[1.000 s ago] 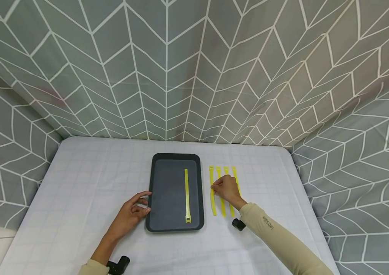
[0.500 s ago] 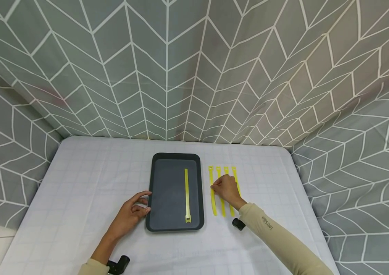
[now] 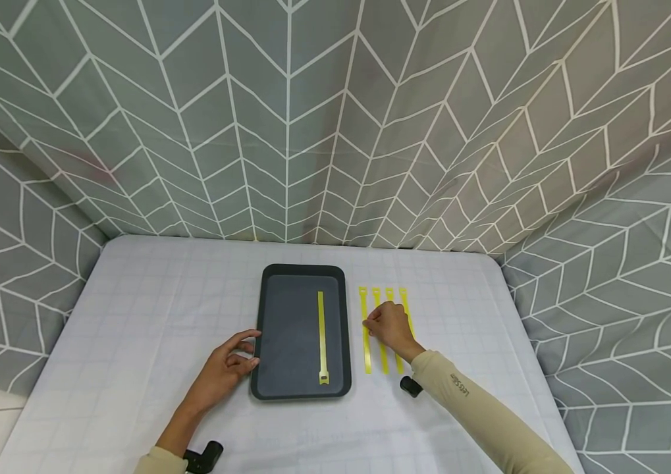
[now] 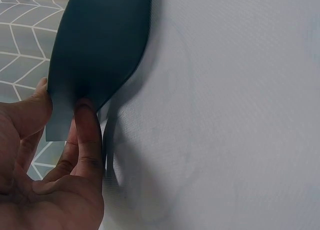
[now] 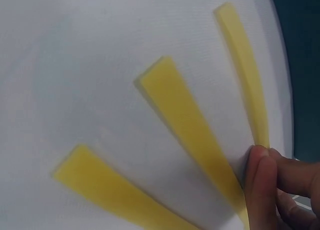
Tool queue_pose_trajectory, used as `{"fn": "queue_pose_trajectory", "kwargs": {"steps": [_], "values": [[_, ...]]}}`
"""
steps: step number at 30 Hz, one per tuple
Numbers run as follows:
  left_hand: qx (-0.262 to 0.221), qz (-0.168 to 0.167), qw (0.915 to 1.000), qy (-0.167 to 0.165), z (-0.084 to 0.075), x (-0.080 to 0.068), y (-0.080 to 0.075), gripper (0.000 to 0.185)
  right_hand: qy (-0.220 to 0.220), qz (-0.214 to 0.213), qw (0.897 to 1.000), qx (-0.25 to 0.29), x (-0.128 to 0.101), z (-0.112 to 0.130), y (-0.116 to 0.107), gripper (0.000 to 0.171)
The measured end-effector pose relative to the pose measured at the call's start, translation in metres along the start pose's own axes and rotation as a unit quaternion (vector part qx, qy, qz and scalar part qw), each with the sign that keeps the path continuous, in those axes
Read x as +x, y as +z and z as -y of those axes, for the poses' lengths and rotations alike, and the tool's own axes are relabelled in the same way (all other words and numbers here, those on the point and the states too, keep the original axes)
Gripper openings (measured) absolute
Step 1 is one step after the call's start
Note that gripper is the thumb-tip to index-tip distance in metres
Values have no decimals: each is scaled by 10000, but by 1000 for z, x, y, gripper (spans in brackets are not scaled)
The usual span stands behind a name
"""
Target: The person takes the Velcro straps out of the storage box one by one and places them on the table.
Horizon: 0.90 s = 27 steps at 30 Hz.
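Observation:
A dark grey tray lies on the table, with one yellow hook-and-loop cable tie lengthwise in its right half, slotted head toward me. My left hand holds the tray's left edge between thumb and fingers; in the left wrist view the fingers lie against its side. Right of the tray, several more yellow cable ties lie in a row, slotted heads away from me. My right hand pinches the leftmost cable tie near its middle and covers parts of the others.
A white cloth covers the table. Grey patterned curtains hang behind and at both sides. Black wrist cameras show beside the left wrist and right wrist.
The lower end of the pinched cable tie, curved before, now lies straighter and slightly to the left. Both hands have hardly moved.

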State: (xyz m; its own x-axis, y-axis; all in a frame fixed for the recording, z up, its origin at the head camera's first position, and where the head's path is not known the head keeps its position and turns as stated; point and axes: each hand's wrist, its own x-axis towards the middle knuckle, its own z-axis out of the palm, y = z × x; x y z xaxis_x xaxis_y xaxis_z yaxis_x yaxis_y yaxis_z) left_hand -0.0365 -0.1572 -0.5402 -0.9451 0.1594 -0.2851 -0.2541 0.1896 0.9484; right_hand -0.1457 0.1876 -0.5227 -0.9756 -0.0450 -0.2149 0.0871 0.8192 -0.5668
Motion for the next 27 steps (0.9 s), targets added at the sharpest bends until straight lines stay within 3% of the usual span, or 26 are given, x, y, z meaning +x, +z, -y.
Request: {"fn": "queue_pose_trajectory", "kwargs": {"steps": [11, 19, 27], "values": [[-43, 25, 10000, 49, 2, 0, -1, 54, -66, 61, 9996, 250, -1, 5, -9, 10], [-96, 28, 9999, 30, 4, 0, -1, 55, -344, -155, 9992, 141, 3, 8, -12, 14], [-20, 37, 9999, 96, 7, 0, -2, 55, -990, -205, 9932, 571, 6, 13, -13, 21]]}}
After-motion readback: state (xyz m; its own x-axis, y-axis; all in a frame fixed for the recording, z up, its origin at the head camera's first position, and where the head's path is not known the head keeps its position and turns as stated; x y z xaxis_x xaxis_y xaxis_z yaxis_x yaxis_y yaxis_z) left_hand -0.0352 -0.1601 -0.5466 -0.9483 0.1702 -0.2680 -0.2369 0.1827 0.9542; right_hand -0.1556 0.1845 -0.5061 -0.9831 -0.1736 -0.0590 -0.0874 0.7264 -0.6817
